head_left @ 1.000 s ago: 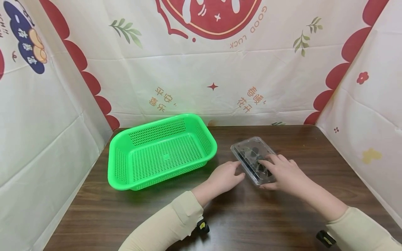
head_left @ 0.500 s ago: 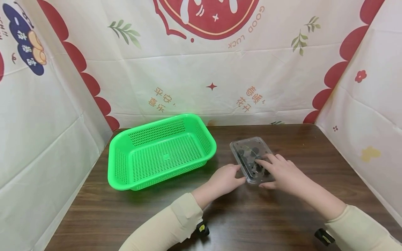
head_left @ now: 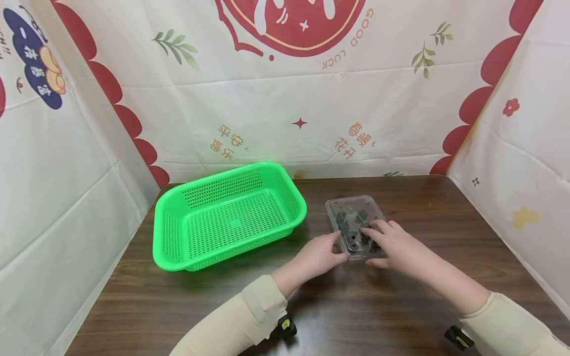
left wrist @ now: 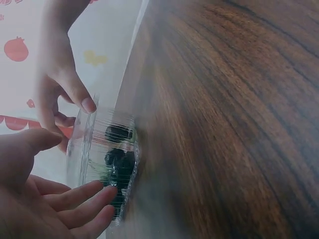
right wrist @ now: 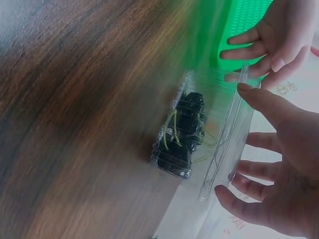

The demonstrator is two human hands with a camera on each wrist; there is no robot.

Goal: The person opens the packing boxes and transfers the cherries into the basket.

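A clear plastic clamshell box [head_left: 352, 203] lies on the table to the right of the basket. Dark grapes [right wrist: 189, 117] on thin green stems show through its wall in the right wrist view. My left hand [head_left: 317, 254] is at the box's near left side, fingertips right at the wall and thumb by the near corner. Over the lid, my right hand [head_left: 398, 244] reaches from the right with its fingers spread. In the right wrist view its thumb meets the lid's rim. Both hands have loosely extended fingers.
A green plastic basket [head_left: 227, 252] with perforated walls and nothing in it stands on the left of the brown wooden table [head_left: 334, 316]. White printed cloth [head_left: 267, 99] hangs behind the table and along both sides.
The near end of the clamshell box has swung left, so the box has turned a little. My right hand has shifted slightly left, and my left hand now meets the box's side.
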